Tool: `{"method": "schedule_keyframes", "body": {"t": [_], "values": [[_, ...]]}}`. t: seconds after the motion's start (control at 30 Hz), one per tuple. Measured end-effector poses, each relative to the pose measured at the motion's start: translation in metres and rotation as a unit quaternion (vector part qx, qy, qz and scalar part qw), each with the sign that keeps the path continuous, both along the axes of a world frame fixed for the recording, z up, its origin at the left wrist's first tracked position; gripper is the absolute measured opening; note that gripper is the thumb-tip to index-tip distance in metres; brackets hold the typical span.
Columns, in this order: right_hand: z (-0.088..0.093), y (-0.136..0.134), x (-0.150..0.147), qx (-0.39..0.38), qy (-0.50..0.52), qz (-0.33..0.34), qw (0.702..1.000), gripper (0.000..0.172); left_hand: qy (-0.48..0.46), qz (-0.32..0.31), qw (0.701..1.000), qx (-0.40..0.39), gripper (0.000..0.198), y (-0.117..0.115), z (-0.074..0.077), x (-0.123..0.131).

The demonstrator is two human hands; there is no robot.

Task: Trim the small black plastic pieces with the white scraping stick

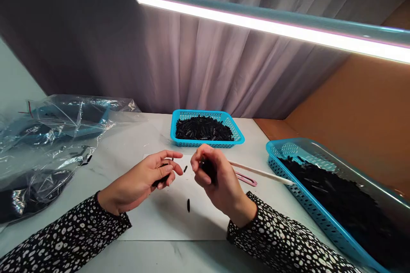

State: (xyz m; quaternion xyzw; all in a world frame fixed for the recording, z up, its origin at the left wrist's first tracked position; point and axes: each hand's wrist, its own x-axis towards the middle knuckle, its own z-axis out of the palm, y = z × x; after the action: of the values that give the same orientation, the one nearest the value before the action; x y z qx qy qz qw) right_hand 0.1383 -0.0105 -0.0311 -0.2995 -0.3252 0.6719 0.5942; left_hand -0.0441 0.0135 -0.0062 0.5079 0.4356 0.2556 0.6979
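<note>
My left hand [141, 181] is turned partly palm up over a white sheet [153, 226], with its thumb and lower fingers curled round small black slim pieces [162, 175]. The index finger stretches out to the right. Beside it, my right hand [226, 183] is curled into a loose fist, and a dark mass [208, 170], which looks like more black pieces, shows inside it. The two hands are apart. A single black slim piece [188, 205] lies on the sheet between my wrists, and a smaller black bit [185, 169] lies farther back.
A blue basket [208, 143] of black pieces stands behind my hands. At the right is a larger blue basket [303, 200], also heaped with them. A white stick [262, 172] and a pink-handled tool [246, 178] lie nearby. Clear plastic bags [77, 130] cover the left. A lamp tube [256, 25] hangs overhead.
</note>
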Motion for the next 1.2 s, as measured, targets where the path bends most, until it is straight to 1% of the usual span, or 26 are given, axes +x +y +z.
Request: {"method": "schedule_keyframes", "body": {"t": [0.07, 0.13, 0.2, 0.3, 0.37, 0.43, 0.47, 0.53, 0.63, 0.73, 0.8, 0.9, 1.0, 1.1, 1.2], "values": [[-0.003, 0.002, 0.000, -0.001, -0.021, 0.003, 1.000, 0.031, -0.002, -0.017, 1.000, 0.013, 0.042, -0.003, 0.001, 0.000], [-0.007, 0.002, -0.001, 0.019, -0.079, 0.001, 0.997, 0.029, 0.001, -0.032, 0.999, 0.026, 0.049, -0.006, 0.002, 0.000], [-0.011, 0.002, -0.001, 0.068, -0.157, -0.004, 0.985, 0.023, 0.006, -0.045, 0.998, 0.041, 0.059, -0.009, 0.004, 0.000], [-0.014, 0.001, -0.002, 0.157, -0.254, 0.004, 0.954, 0.019, 0.011, -0.067, 0.996, 0.053, 0.075, -0.011, 0.006, 0.001], [-0.015, -0.001, -0.003, 0.196, -0.273, 0.037, 0.941, 0.021, 0.009, -0.088, 0.995, 0.053, 0.083, -0.013, 0.007, 0.002], [-0.015, -0.002, -0.003, 0.216, -0.273, 0.063, 0.935, 0.021, 0.005, -0.107, 0.993, 0.052, 0.086, -0.013, 0.007, 0.003], [-0.015, -0.003, -0.003, 0.218, -0.276, 0.065, 0.934, 0.021, 0.003, -0.113, 0.992, 0.054, 0.086, -0.014, 0.006, 0.004], [-0.016, -0.003, -0.003, 0.212, -0.287, 0.050, 0.933, 0.018, 0.001, -0.119, 0.991, 0.061, 0.083, -0.014, 0.006, 0.004], [-0.017, -0.002, -0.002, 0.204, -0.300, 0.016, 0.932, 0.016, 0.012, -0.112, 0.991, 0.076, 0.079, -0.013, 0.006, 0.002], [-0.019, 0.000, -0.002, 0.228, -0.319, -0.046, 0.919, 0.014, 0.038, -0.086, 0.992, 0.078, 0.071, -0.013, 0.008, 0.000], [-0.018, 0.001, -0.002, 0.239, -0.323, -0.077, 0.913, 0.014, 0.049, -0.081, 0.993, 0.068, 0.066, -0.013, 0.010, 0.001], [-0.018, 0.001, -0.001, 0.237, -0.319, -0.083, 0.914, 0.015, 0.041, -0.089, 0.993, 0.068, 0.057, -0.015, 0.014, 0.004], [-0.018, 0.002, 0.000, 0.235, -0.333, -0.093, 0.908, 0.017, 0.028, -0.071, 0.994, 0.084, 0.043, -0.016, 0.016, 0.006], [-0.017, 0.002, 0.001, 0.233, -0.337, -0.129, 0.903, 0.018, 0.019, -0.041, 0.996, 0.080, 0.031, -0.015, 0.016, 0.006], [-0.014, 0.001, 0.003, 0.238, -0.330, -0.169, 0.898, 0.013, 0.023, -0.027, 0.995, 0.090, 0.021, -0.014, 0.015, 0.005]]}}
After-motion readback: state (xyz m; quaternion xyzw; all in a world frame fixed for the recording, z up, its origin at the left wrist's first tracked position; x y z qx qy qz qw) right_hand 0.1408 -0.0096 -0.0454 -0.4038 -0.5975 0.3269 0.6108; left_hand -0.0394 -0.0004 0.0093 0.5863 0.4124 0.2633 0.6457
